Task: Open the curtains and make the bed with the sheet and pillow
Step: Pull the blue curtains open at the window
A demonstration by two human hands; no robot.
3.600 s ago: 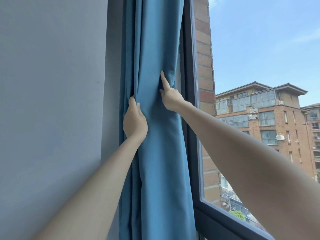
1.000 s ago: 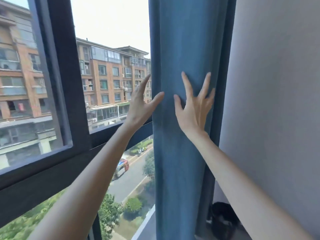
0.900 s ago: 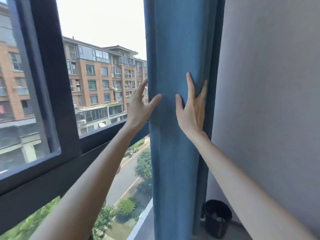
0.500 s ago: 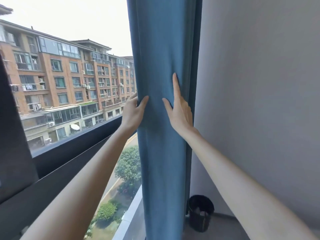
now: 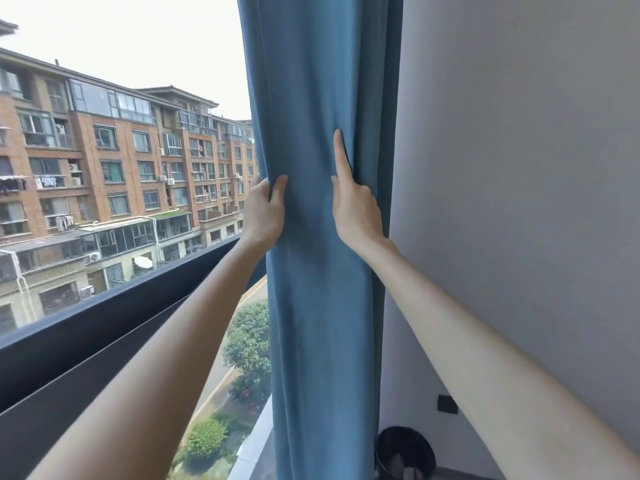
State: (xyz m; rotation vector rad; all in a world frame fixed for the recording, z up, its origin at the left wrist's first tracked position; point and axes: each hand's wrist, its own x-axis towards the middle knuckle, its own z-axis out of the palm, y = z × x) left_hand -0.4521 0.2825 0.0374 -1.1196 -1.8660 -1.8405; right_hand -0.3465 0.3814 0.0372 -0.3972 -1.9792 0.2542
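Note:
A blue curtain [image 5: 322, 98] hangs bunched into a narrow column beside the grey wall, at the right end of the window. My left hand [image 5: 263, 213] grips the bunch's left edge, fingers curled round the fabric. On the right side, my right hand [image 5: 356, 209] holds the bunch with its index finger straight up along the cloth and the other fingers tucked into a fold. Bed, sheet and pillow are out of view.
The grey wall [image 5: 519, 168] runs close along my right arm. A dark window frame rail [image 5: 104, 327] crosses below my left arm, with brick buildings outside. A black bin [image 5: 405, 452] stands on the floor in the corner, under a dark wall socket [image 5: 447, 404].
After the left curtain, I turned to the right one. Both hands pushed it toward the wall. My flat fingers have now closed on the bunched fabric.

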